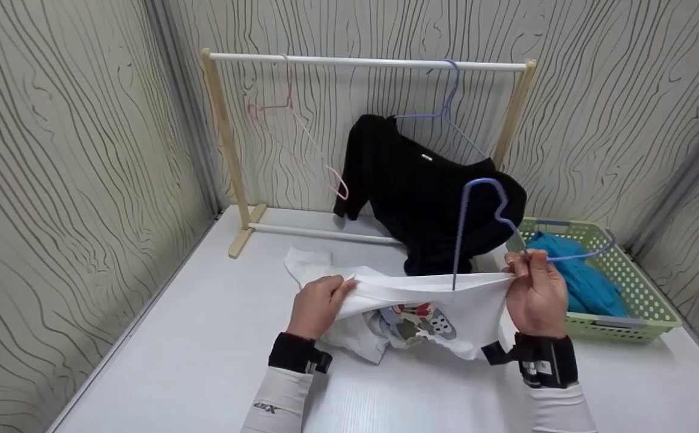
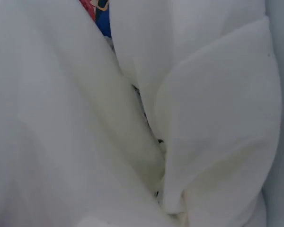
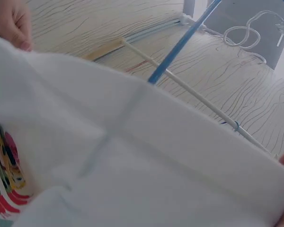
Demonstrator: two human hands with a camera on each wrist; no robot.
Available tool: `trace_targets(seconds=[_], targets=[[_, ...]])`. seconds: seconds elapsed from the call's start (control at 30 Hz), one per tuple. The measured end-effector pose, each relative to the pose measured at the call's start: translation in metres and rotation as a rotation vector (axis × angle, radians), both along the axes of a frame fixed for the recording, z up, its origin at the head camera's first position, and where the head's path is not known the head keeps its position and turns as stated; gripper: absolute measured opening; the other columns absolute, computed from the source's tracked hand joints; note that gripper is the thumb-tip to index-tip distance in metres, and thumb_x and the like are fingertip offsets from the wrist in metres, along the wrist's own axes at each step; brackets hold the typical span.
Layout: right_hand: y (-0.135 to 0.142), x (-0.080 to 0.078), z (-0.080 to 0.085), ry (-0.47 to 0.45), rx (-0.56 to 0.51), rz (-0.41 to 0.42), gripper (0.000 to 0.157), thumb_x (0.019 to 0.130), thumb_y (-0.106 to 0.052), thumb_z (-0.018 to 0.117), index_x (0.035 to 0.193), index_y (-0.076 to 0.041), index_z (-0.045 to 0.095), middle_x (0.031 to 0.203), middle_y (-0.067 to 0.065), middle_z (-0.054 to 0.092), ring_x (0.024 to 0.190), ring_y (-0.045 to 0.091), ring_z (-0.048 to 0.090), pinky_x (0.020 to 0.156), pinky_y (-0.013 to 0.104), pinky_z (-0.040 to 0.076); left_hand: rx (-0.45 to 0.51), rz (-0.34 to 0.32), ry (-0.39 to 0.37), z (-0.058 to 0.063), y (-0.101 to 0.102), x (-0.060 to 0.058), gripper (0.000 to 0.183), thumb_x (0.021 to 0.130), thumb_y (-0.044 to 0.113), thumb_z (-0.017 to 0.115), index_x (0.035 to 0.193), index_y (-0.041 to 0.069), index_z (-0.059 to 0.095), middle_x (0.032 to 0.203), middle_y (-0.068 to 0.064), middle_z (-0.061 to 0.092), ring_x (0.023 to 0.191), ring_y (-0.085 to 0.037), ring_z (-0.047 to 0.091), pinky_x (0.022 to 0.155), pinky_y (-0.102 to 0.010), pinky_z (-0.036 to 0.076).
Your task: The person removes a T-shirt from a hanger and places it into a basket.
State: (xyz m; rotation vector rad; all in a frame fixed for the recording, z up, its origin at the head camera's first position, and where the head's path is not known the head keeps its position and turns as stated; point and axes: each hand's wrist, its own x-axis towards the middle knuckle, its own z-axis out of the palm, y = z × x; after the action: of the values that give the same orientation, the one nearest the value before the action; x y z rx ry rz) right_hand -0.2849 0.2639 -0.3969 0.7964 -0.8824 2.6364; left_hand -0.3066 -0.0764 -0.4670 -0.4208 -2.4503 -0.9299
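Note:
A white T-shirt (image 1: pixel 475 313) with a colourful print is stretched between the two hands above the table. My left hand (image 1: pixel 317 307) pinches its open edge on the left. On the right my right hand (image 1: pixel 538 294) pinches the same edge together with a blue-purple clothes hanger (image 1: pixel 460 234). One end of the hanger stands up above the fabric, while its straight bar runs down into the opening. Through the cloth (image 3: pixel 180 156) in the right wrist view shows the hanger's faint outline. White folds (image 2: pixel 217 109) fill the left wrist view, with no fingers clearly seen.
Behind stands a rack with a white rail (image 1: pixel 361 61) and wooden posts. From it hang a bare pink hanger (image 1: pixel 292 108) and a black top (image 1: pixel 427 186) on a purple hanger. A green basket (image 1: pixel 644 282) holding a blue garment (image 1: pixel 589 282) stands at the right.

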Motion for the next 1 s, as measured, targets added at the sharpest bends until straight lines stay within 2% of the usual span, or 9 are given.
trace_targets(seconds=[0.07,0.23,0.33,0.47,0.57,0.67,0.83,0.9,1.0], targets=[[0.008,0.0,0.001,0.042,-0.108,0.152,0.03,0.107,-0.02,0.045,0.099,0.002,0.064,0.076,0.01,0.058,0.093,0.025,0.056,0.089,0.032,0.039,-0.016,0.006,0.001,-0.002,0.0,-0.001,0.049,0.102,0.04,0.06,0.066,0.015,0.039,0.063,0.009,0.029,0.058,-0.008,0.035,0.057,-0.024,0.032],[0.036,0.005,0.005,0.007,-0.493,0.458,0.044,0.104,-0.031,0.048,0.098,0.008,0.066,0.074,0.022,0.061,0.092,0.038,0.057,0.089,0.047,0.042,-0.018,0.07,-0.032,-0.007,-0.004,-0.002,0.049,0.101,0.04,0.062,0.065,0.016,0.039,0.062,0.006,0.035,0.059,-0.011,0.038,0.056,-0.027,0.035],[0.052,0.008,0.007,-0.02,-0.654,0.564,0.057,0.101,-0.043,0.047,0.094,0.009,0.068,0.071,0.026,0.061,0.089,0.043,0.054,0.087,0.054,0.041,0.001,0.101,-0.075,-0.009,-0.006,-0.003,0.049,0.101,0.042,0.061,0.065,0.017,0.041,0.062,0.004,0.042,0.059,-0.013,0.042,0.056,-0.03,0.038],[0.069,0.013,0.014,-0.024,-0.78,0.619,0.066,0.1,-0.052,0.049,0.088,0.01,0.07,0.067,0.027,0.059,0.084,0.041,0.048,0.083,0.052,0.033,0.012,0.12,-0.144,-0.011,-0.009,-0.004,0.049,0.103,0.043,0.059,0.065,0.018,0.042,0.06,0.001,0.045,0.059,-0.016,0.045,0.056,-0.032,0.038],[0.077,0.017,0.016,-0.015,-0.821,0.574,0.066,0.1,-0.052,0.05,0.087,0.01,0.072,0.064,0.026,0.058,0.081,0.04,0.047,0.079,0.051,0.032,0.02,0.167,-0.195,-0.012,-0.012,-0.005,0.049,0.104,0.042,0.058,0.064,0.018,0.043,0.06,-0.003,0.049,0.06,-0.019,0.05,0.057,-0.035,0.041],[0.075,0.02,0.016,-0.017,-0.78,0.472,0.058,0.101,-0.046,0.05,0.092,0.008,0.069,0.064,0.025,0.056,0.076,0.04,0.048,0.075,0.051,0.036,0.026,0.202,-0.254,-0.015,-0.015,-0.006,0.049,0.104,0.042,0.058,0.064,0.016,0.046,0.062,-0.007,0.058,0.062,-0.021,0.056,0.058,-0.038,0.044],[0.054,0.017,0.016,-0.035,-0.524,0.223,0.041,0.105,-0.03,0.045,0.098,0.007,0.06,0.064,0.018,0.051,0.069,0.033,0.046,0.07,0.042,0.041,0.005,0.185,-0.399,-0.019,-0.016,-0.005,0.045,0.104,0.043,0.058,0.069,0.014,0.061,0.067,-0.006,0.065,0.062,-0.018,0.055,0.059,-0.036,0.043],[0.045,0.016,0.016,-0.041,-0.397,0.094,0.037,0.107,-0.025,0.044,0.095,0.007,0.059,0.064,0.014,0.049,0.066,0.028,0.043,0.068,0.036,0.039,-0.004,0.174,-0.439,-0.02,-0.016,-0.004,0.043,0.103,0.042,0.059,0.071,0.014,0.063,0.066,-0.002,0.062,0.061,-0.017,0.052,0.06,-0.034,0.04],[0.034,0.015,0.017,-0.072,-0.253,-0.112,0.032,0.106,-0.019,0.048,0.093,0.007,0.059,0.062,0.008,0.045,0.063,0.021,0.033,0.064,0.03,0.029,-0.01,0.158,-0.456,-0.021,-0.017,-0.002,0.043,0.103,0.04,0.061,0.068,0.014,0.058,0.061,0.002,0.051,0.058,-0.016,0.047,0.057,-0.032,0.036]])
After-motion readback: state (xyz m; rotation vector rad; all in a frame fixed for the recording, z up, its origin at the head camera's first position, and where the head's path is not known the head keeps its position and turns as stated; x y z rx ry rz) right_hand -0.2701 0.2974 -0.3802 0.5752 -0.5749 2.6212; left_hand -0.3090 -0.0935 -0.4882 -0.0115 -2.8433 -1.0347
